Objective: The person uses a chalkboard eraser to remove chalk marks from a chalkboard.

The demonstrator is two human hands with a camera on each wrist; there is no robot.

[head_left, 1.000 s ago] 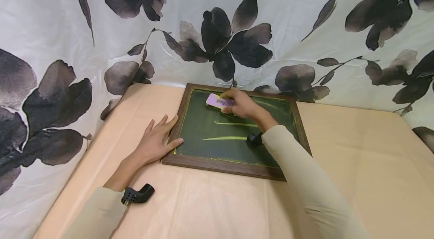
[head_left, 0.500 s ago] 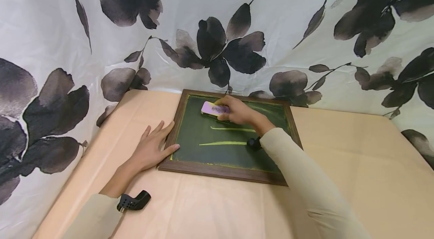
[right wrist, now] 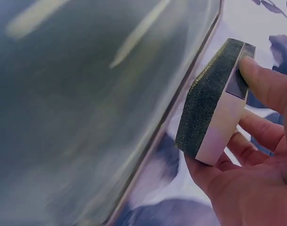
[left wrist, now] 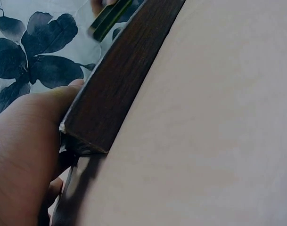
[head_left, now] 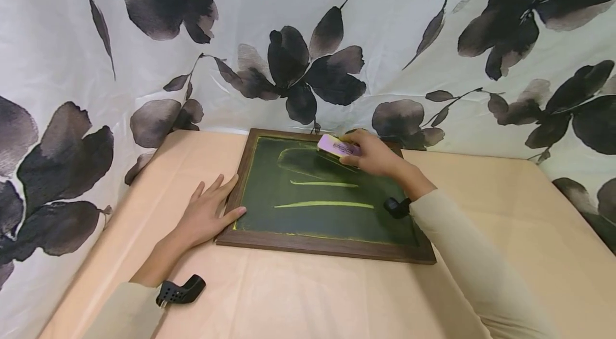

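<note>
A chalkboard (head_left: 308, 224) in a brown wooden frame lies on the table, with two yellow chalk lines (head_left: 324, 204) across its middle. Near the far edge, my right hand (head_left: 377, 156) grips a chalkboard eraser (head_left: 337, 145) with a purple top. The right wrist view shows its dark felt (right wrist: 202, 101) tilted into sight, thumb on one side and fingers on the other. My left hand (head_left: 204, 213) rests at the frame's left side, fingers spread, thumb over the edge. Close up, that hand (left wrist: 25, 150) lies beside the frame corner (left wrist: 94, 127).
A faint oval smudge (head_left: 300, 161) marks the upper part of the board. A peach cover (head_left: 298, 296) spreads over the table around it. Behind hangs a white cloth (head_left: 394, 34) printed with dark flowers. Each wrist carries a black camera mount (head_left: 182, 290).
My right hand has moved right with the eraser, uncovering the smudge and the lines' right ends. My left hand stays at the frame. The head view has shifted a little.
</note>
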